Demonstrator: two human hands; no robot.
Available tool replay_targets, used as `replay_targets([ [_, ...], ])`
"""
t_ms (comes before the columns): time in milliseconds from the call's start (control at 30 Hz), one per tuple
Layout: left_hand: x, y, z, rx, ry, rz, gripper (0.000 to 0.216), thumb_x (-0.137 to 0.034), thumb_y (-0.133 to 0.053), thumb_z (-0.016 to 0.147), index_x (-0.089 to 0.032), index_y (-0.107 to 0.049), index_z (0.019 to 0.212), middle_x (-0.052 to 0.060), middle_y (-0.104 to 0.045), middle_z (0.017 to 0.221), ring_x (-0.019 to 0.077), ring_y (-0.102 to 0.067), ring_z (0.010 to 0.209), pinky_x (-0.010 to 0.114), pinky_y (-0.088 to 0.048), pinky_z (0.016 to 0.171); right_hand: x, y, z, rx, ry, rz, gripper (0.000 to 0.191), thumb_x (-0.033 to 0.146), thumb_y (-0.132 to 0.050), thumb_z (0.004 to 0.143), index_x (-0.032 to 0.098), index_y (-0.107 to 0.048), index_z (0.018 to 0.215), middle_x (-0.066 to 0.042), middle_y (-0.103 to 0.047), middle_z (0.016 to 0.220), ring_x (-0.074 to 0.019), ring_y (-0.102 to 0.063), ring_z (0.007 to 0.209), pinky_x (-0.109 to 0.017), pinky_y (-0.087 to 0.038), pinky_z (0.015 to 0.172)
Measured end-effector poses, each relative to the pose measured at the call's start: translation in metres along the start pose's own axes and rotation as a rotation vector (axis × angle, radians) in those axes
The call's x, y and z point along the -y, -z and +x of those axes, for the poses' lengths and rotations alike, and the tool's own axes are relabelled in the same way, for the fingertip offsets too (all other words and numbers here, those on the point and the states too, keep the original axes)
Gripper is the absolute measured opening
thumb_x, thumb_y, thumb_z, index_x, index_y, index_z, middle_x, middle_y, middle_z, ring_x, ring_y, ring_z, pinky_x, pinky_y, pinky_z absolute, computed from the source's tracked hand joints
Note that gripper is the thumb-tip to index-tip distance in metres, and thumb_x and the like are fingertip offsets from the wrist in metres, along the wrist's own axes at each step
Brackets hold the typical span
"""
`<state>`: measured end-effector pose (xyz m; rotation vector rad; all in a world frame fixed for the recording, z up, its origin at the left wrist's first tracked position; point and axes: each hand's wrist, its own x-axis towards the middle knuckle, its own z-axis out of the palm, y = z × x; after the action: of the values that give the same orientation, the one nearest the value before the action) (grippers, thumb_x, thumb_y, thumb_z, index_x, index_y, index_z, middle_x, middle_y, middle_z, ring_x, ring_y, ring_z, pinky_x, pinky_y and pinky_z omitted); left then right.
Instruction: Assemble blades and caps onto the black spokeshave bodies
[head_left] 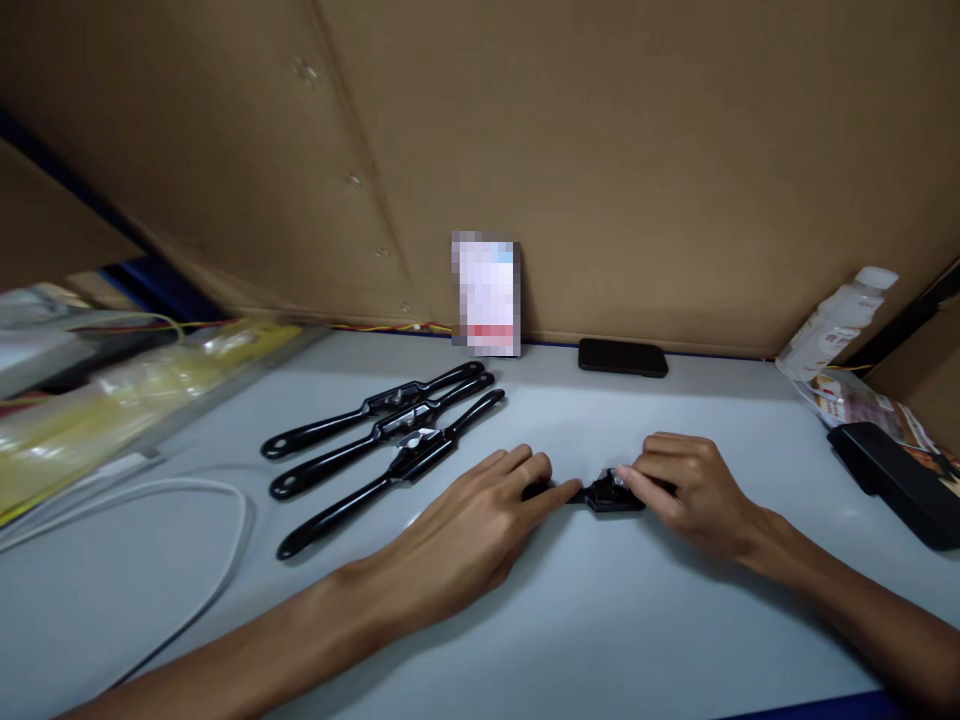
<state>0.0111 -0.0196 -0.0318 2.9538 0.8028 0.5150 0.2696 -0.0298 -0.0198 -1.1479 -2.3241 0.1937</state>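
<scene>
A black spokeshave (616, 498) lies low over the table between my two hands. My left hand (499, 510) is wrapped round its left handle, most of which is hidden under the fingers. My right hand (690, 490) is closed at the other end, with its thumb and fingers at the silvery screw part of the body; the right handle is mostly covered. To the left, three more black spokeshaves rest side by side on the table: a far one (352, 415), a middle one (341, 463) and a near one (345, 510).
A dark phone (622, 358) lies near the cardboard wall (600, 180), with a blurred upright screen (491, 295) beside it. At right are a plastic bottle (832, 325) and a black stapler-like object (892, 485). A white cable (244, 520) and yellow plastic packaging (150, 400) occupy the left.
</scene>
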Motion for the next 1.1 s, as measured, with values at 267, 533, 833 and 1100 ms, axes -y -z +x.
replay_targets([
  [267,0.0000,0.0007,-0.0011,0.010,0.008,-0.005,0.058,0.006,-0.045,0.086,-0.017,-0.060,0.137,0.008,-0.061,0.098,0.0226,-0.056,0.087,0.036,-0.053,0.075,0.0017,0.0003,-0.0003,0.008,0.035,-0.049,0.048,0.032,-0.045,0.106,0.020,-0.069,0.066,-0.002,-0.057,0.062,-0.0147,-0.048,0.060,-0.032,-0.034,0.059],
  [533,0.0004,0.0001,-0.0013,0.000,0.005,0.003,0.057,0.004,-0.046,0.087,-0.018,-0.060,0.138,0.009,-0.061,0.099,0.0224,-0.056,0.086,0.036,-0.053,0.075,0.0006,-0.0005,-0.0001,0.021,0.045,-0.071,0.047,0.033,-0.044,0.107,0.021,-0.071,0.071,-0.002,-0.060,0.064,-0.0154,-0.050,0.062,-0.032,-0.035,0.060],
  [833,0.0017,-0.0020,-0.0027,0.006,-0.006,0.013,0.060,0.005,-0.044,0.085,-0.017,-0.058,0.139,0.009,-0.060,0.099,0.0232,-0.054,0.086,0.037,-0.052,0.074,0.0006,-0.0015,-0.0004,0.014,0.089,-0.109,0.046,0.031,-0.045,0.107,0.019,-0.070,0.069,-0.002,-0.060,0.064,-0.0155,-0.050,0.061,-0.032,-0.034,0.060],
  [1100,0.0016,-0.0031,-0.0023,0.007,0.002,0.009,0.060,0.006,-0.045,0.084,-0.018,-0.059,0.138,0.008,-0.060,0.098,0.0229,-0.054,0.086,0.036,-0.051,0.074,0.0010,0.0018,-0.0003,-0.004,0.043,0.005,0.042,0.031,-0.047,0.106,0.020,-0.072,0.074,-0.002,-0.060,0.065,-0.0154,-0.051,0.062,-0.032,-0.036,0.061],
])
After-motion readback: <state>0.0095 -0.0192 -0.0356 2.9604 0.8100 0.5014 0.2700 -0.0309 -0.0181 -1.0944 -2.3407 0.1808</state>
